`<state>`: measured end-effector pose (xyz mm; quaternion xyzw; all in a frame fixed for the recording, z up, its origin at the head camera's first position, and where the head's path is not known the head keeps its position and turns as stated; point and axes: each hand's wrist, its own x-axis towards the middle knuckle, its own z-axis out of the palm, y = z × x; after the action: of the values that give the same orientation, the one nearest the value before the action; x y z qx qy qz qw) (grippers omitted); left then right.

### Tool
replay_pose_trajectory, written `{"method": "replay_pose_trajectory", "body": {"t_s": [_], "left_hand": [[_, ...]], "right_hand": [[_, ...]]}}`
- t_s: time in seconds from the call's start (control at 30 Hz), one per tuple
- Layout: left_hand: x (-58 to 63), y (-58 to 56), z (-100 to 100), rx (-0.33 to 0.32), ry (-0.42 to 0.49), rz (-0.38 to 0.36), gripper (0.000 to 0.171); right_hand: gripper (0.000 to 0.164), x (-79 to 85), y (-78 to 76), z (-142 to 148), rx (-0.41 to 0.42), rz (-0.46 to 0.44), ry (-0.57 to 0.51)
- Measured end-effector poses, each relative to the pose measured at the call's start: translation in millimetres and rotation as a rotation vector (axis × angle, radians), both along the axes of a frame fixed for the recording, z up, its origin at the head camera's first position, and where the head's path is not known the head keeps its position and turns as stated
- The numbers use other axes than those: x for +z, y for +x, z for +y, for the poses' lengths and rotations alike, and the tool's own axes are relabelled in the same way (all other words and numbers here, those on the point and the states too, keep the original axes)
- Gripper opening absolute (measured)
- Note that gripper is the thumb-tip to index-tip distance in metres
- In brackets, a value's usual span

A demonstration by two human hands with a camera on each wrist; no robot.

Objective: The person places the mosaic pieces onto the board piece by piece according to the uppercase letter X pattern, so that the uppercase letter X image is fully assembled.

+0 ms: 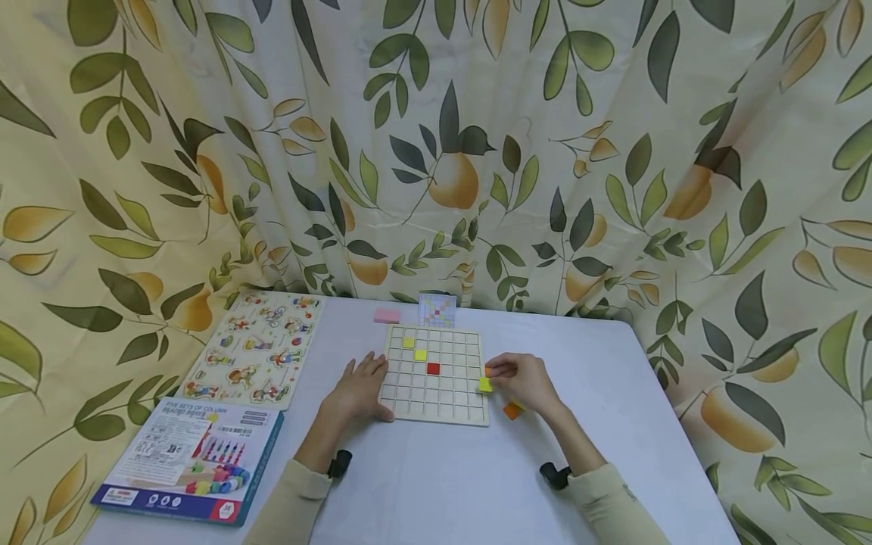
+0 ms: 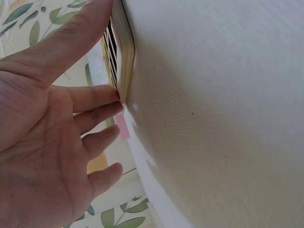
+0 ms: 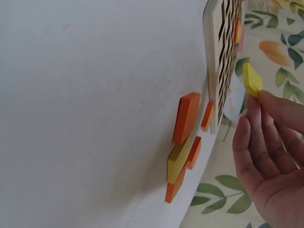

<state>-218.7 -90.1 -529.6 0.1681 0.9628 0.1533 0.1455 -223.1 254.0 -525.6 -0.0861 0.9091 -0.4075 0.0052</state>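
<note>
A pale wooden grid board lies on the table, with a red square tile and two yellow tiles in a diagonal row in its cells. My left hand rests at the board's left side, fingers extended; the thumb and two fingertips touch its edge in the left wrist view. Between thumb and fingertip, my right hand pinches a yellow square tile by the board's right edge, raised above the table. Below it lie several orange tiles and a yellow tile, loosely clustered.
Behind the board stands a small pattern card, with a pink piece to its left. At the left lie a sheet of cartoon figures and a boxed bead set. A leaf-printed curtain hangs behind the table.
</note>
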Motion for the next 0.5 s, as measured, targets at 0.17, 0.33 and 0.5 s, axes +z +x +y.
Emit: {"method": "replay_pose_trajectory", "body": {"t_s": [0.17,0.33,0.5], "left_hand": [[-1.0,-0.6,0.0,0.004,-0.001,0.002,0.110],[-2.1,-1.1,0.3,0.003,-0.001,0.000,0.110],[-4.0,-1.1,-0.9,-0.010,-0.005,0.017,0.110]], "right_hand": [[0.024,-1.0,-5.0,-10.8,0.024,0.006,-0.017],[0.023,-1.6,-8.6,-22.8,0.051,-0.002,-0.049],[0.023,-3.5,-12.5,-31.5,0.071,-0.019,-0.094]]}}
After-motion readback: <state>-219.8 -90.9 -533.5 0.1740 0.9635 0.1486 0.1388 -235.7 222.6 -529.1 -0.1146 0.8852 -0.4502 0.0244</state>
